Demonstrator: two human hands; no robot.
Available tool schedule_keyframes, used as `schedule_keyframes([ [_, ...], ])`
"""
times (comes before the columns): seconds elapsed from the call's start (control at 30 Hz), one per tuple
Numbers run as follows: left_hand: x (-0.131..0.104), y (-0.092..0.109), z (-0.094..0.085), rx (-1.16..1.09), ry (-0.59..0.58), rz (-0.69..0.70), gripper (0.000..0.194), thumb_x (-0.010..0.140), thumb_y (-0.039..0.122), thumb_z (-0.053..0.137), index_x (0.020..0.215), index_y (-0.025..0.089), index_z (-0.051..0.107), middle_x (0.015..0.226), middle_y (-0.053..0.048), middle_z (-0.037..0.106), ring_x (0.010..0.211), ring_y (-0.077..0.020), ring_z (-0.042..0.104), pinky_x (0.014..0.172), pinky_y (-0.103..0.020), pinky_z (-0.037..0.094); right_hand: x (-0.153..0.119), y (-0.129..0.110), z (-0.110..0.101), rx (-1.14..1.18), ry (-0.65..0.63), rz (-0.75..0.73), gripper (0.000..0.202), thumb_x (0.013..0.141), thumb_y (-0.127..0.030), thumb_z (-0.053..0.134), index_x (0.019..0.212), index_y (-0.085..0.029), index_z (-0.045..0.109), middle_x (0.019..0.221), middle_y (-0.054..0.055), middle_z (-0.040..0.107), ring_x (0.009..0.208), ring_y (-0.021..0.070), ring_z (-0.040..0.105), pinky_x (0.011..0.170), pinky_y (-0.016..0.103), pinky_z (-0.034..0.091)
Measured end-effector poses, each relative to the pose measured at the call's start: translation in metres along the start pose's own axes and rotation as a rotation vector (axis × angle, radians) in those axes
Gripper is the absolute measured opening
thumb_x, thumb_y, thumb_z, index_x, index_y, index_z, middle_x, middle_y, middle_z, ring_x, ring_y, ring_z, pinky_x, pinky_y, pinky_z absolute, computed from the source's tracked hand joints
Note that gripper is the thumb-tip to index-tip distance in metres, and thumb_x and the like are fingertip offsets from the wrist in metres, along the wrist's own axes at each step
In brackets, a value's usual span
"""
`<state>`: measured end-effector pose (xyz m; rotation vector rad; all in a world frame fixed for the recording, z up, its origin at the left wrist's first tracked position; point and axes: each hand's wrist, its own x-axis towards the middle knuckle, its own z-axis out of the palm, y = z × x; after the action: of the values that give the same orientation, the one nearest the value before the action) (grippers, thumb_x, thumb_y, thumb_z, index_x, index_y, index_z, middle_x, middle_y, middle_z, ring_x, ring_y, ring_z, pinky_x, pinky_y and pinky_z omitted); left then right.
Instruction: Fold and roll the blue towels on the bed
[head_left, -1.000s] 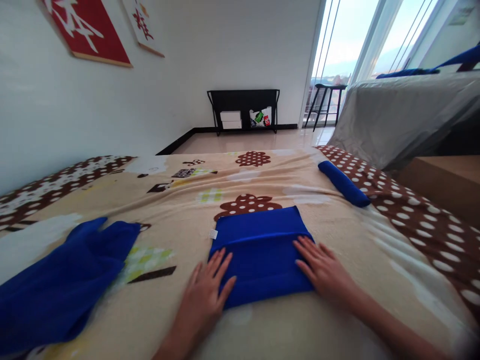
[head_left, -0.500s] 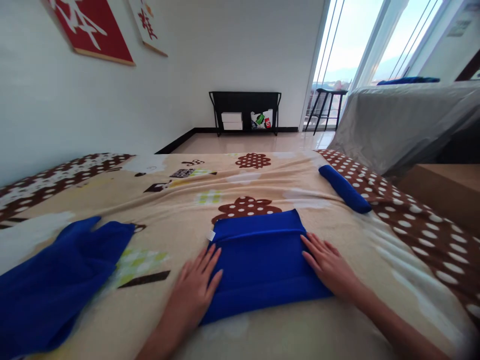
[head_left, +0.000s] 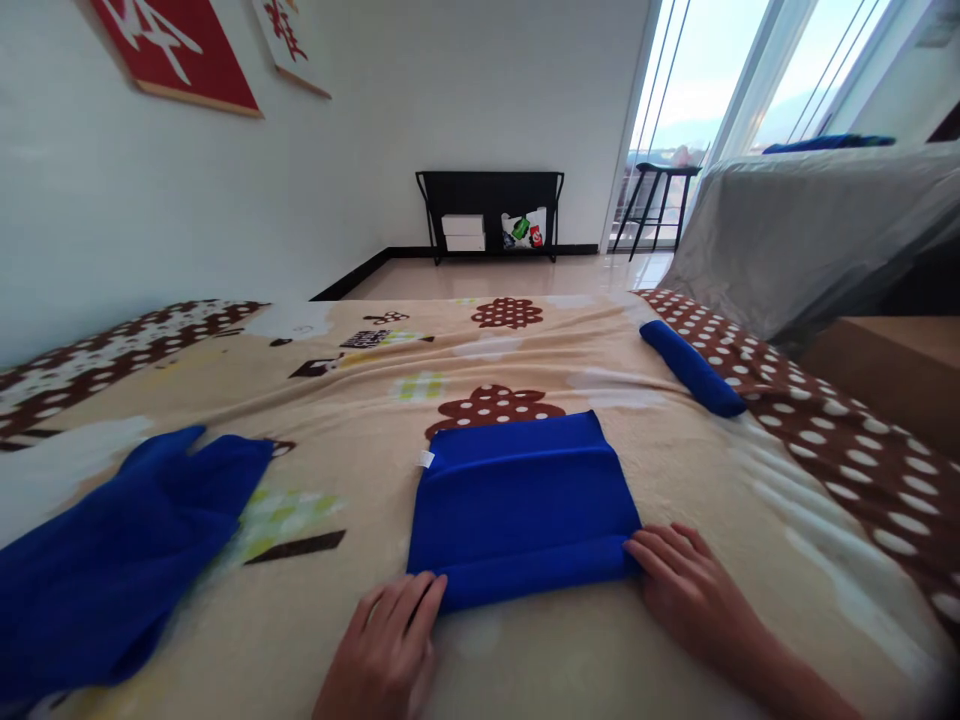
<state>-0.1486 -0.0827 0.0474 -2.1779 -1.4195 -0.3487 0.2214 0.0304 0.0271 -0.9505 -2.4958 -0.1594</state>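
Observation:
A blue towel (head_left: 525, 490) lies folded into a flat rectangle in front of me, with a small white label at its far left corner. Its near edge is turned up in a narrow fold. My left hand (head_left: 394, 635) is closed over the near left corner, fingers curled on the fold and thumb hidden. At the near right corner, my right hand (head_left: 686, 575) pinches the other end of that fold. To the left spreads a crumpled blue cloth (head_left: 135, 560). A rolled blue towel (head_left: 691, 368) rests farther off to the right.
Everything blue lies on a patterned blanket (head_left: 360, 470) with brown polka-dot borders. Beyond it stand a black rack (head_left: 489, 205) and a stool (head_left: 660, 200). At right are a plastic-covered piece of furniture (head_left: 810, 220) and a brown box (head_left: 892, 365).
Both hands have slid from the towel's sides toward me to its near corners. Their fingers, flat before, are now curled onto the near edge, which sits slightly farther away.

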Motion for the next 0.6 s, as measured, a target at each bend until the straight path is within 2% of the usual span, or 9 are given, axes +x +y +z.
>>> schedule_keyframes([
  [0.07,0.011,0.0,0.0,-0.021,-0.048,-0.08,0.04,0.077,0.002,0.045,0.109,0.015,0.064,0.101,-0.008,0.071,0.092,-0.0231,0.065,0.088,-0.041,0.044,0.019,0.001,-0.006,0.073,-0.043,0.042,0.029,0.077,-0.006,0.046,0.094,-0.019,0.065,0.091,0.006,0.068,0.088,0.0208,0.061,0.085,0.038,0.044],
  [0.13,0.019,-0.003,-0.007,-0.089,-0.155,-0.151,0.035,0.075,0.002,0.045,0.1,0.015,0.065,0.095,-0.008,0.071,0.089,-0.0243,0.065,0.085,-0.042,0.046,0.029,0.002,-0.019,0.131,-0.121,0.109,0.024,0.074,-0.008,0.048,0.088,-0.019,0.063,0.084,0.005,0.065,0.084,0.0213,0.058,0.082,0.038,0.044],
  [0.23,0.02,-0.006,-0.023,-0.241,-0.408,-0.204,0.031,0.073,0.003,0.045,0.091,0.018,0.065,0.087,-0.005,0.069,0.083,-0.0224,0.064,0.084,-0.042,0.048,0.026,-0.001,-0.037,0.212,-0.268,0.158,0.02,0.077,-0.009,0.047,0.086,-0.021,0.06,0.084,0.003,0.063,0.086,0.0198,0.057,0.088,0.038,0.043],
  [0.3,0.016,-0.005,-0.03,-0.277,-0.51,-0.236,0.031,0.072,0.002,0.045,0.088,0.019,0.065,0.085,-0.004,0.069,0.082,-0.0215,0.064,0.084,-0.042,0.048,0.016,-0.007,-0.04,0.211,-0.326,0.164,0.021,0.081,-0.009,0.045,0.086,-0.022,0.061,0.087,0.003,0.064,0.087,0.0193,0.058,0.089,0.038,0.044],
  [0.37,0.016,0.004,-0.03,-0.2,-0.475,-0.255,0.033,0.073,0.003,0.044,0.092,0.019,0.066,0.087,-0.006,0.07,0.084,-0.0236,0.065,0.084,-0.045,0.048,0.009,-0.018,-0.034,0.102,-0.277,0.194,0.024,0.082,-0.009,0.044,0.09,-0.021,0.063,0.094,0.006,0.066,0.092,0.0225,0.059,0.088,0.041,0.044],
  [0.43,0.025,0.021,-0.025,-0.077,-0.32,-0.246,0.037,0.078,0.005,0.044,0.104,0.018,0.067,0.098,-0.01,0.071,0.092,-0.0268,0.065,0.087,-0.048,0.046,0.01,-0.036,-0.022,-0.051,-0.134,0.244,0.033,0.082,-0.008,0.044,0.105,-0.018,0.065,0.109,0.012,0.066,0.103,0.0275,0.058,0.093,0.047,0.042],
  [0.5,0.039,0.042,-0.017,-0.056,-0.16,-0.165,0.044,0.082,0.006,0.043,0.121,0.015,0.061,0.117,-0.012,0.068,0.109,-0.0267,0.062,0.096,-0.047,0.043,0.017,-0.056,-0.01,-0.099,-0.038,0.204,0.044,0.085,-0.007,0.041,0.123,-0.017,0.06,0.128,0.014,0.06,0.117,0.0275,0.054,0.102,0.047,0.037],
  [0.53,0.045,0.05,-0.012,-0.09,-0.12,-0.105,0.047,0.085,0.008,0.043,0.13,0.015,0.056,0.127,-0.012,0.064,0.118,-0.0248,0.058,0.101,-0.044,0.042,0.021,-0.064,-0.006,-0.07,-0.044,0.139,0.048,0.087,-0.007,0.04,0.132,-0.018,0.055,0.137,0.012,0.056,0.125,0.0249,0.051,0.105,0.045,0.036],
  [0.6,0.048,0.056,-0.002,-0.183,-0.13,-0.002,0.05,0.092,0.018,0.045,0.142,0.016,0.044,0.141,-0.008,0.055,0.129,-0.0204,0.051,0.105,-0.037,0.041,0.026,-0.068,-0.002,0.024,-0.14,-0.001,0.051,0.094,-0.016,0.04,0.145,-0.02,0.042,0.147,0.006,0.048,0.134,0.019,0.044,0.109,0.039,0.035],
])
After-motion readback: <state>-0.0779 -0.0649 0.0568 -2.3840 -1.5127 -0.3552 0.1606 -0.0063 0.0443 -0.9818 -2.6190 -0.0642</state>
